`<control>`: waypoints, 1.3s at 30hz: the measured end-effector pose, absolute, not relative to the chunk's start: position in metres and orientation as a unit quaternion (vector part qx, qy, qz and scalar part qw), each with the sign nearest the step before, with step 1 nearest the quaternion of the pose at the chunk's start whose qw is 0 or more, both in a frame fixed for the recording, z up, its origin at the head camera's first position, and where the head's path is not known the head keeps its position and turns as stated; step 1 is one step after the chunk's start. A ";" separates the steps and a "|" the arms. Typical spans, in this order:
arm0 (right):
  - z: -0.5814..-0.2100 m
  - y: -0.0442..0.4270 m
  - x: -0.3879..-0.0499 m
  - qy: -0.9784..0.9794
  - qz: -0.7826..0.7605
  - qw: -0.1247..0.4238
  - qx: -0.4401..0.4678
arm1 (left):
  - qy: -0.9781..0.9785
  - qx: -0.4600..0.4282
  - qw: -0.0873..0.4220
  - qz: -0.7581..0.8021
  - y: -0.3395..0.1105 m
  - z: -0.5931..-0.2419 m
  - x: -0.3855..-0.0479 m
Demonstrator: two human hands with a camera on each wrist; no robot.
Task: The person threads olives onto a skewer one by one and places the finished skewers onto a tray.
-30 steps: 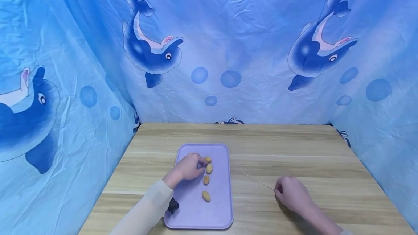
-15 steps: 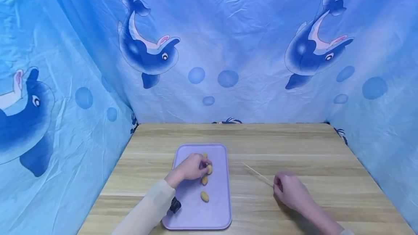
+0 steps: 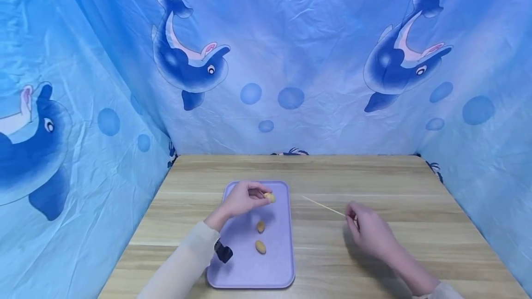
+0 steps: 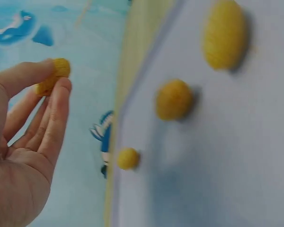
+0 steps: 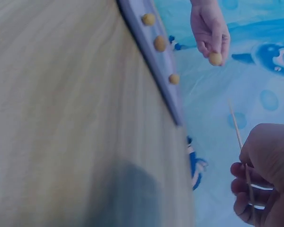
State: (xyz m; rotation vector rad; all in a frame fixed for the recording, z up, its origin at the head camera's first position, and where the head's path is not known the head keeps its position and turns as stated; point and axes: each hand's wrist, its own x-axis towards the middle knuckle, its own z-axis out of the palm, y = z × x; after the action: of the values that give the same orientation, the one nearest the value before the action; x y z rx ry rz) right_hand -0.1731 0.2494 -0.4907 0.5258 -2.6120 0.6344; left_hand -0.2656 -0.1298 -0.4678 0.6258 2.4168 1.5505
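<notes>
My left hand [image 3: 241, 199] is raised over the lilac tray [image 3: 241, 271]. Between thumb and fingertips it pinches a small yellow oval piece [image 3: 270, 197] with a rough, ridged surface, its kind unclear. Two similar pieces, a nearer one [image 3: 260, 247] and a farther one [image 3: 260, 226], lie on the tray. A third piece [image 4: 128, 158] shows there in the left wrist view but is hidden behind the left hand in the head view. To the right of the tray, my right hand [image 3: 369, 230] grips a thin wooden skewer [image 3: 324, 206] near its rear part. The skewer's bare tip points left, apart from the held piece.
The tray lies on a wood-grain table [image 3: 353, 176], left of its middle. A blue curtain [image 3: 266, 59] printed with dolphins stands behind the table and along both sides. A small black device [image 3: 224, 253] sits at the left wrist.
My left hand has picked up one yellow oval piece and lifted it off the tray. My right hand has risen a little with the skewer, moving slightly away from me.
</notes>
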 end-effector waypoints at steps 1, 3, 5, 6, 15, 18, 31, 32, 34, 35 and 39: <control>-0.487 0.248 -0.173 -0.932 0.231 0.206 0.189 | 0.805 0.206 0.101 0.547 -0.129 -0.464 -0.266; -0.479 0.245 -0.174 -0.925 0.245 0.215 0.193 | 0.781 0.199 0.096 0.585 -0.128 -0.458 -0.266; -0.471 0.242 -0.175 -0.916 0.256 0.232 0.205 | 0.757 0.197 0.091 0.616 -0.126 -0.452 -0.266; -0.467 0.241 -0.176 -0.910 0.259 0.243 0.212 | 0.748 0.198 0.088 0.627 -0.126 -0.450 -0.266; -0.449 0.233 -0.183 -0.893 0.256 0.281 0.240 | 0.735 0.229 0.062 0.635 -0.119 -0.441 -0.258; -0.449 0.232 -0.184 -0.891 0.255 0.284 0.245 | 0.736 0.252 0.051 0.627 -0.118 -0.440 -0.255; -0.446 0.221 -0.184 -0.884 0.253 0.286 0.269 | 0.765 0.301 0.029 0.569 -0.121 -0.443 -0.245; -0.446 0.220 -0.184 -0.884 0.253 0.285 0.269 | 0.764 0.300 0.028 0.570 -0.122 -0.443 -0.245; -0.446 0.220 -0.185 -0.885 0.251 0.285 0.270 | 0.763 0.300 0.025 0.572 -0.123 -0.445 -0.245; -0.446 0.220 -0.185 -0.884 0.251 0.286 0.271 | 0.761 0.301 0.024 0.574 -0.124 -0.445 -0.245; -0.446 0.219 -0.186 -0.882 0.244 0.294 0.276 | 0.761 0.307 0.022 0.572 -0.125 -0.445 -0.245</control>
State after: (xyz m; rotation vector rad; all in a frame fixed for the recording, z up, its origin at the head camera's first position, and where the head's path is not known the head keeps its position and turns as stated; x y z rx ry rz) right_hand -0.1856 0.2193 -0.4459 0.7356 -2.3488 0.6502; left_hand -0.2446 -0.1255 -0.4453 0.9510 2.3572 1.7709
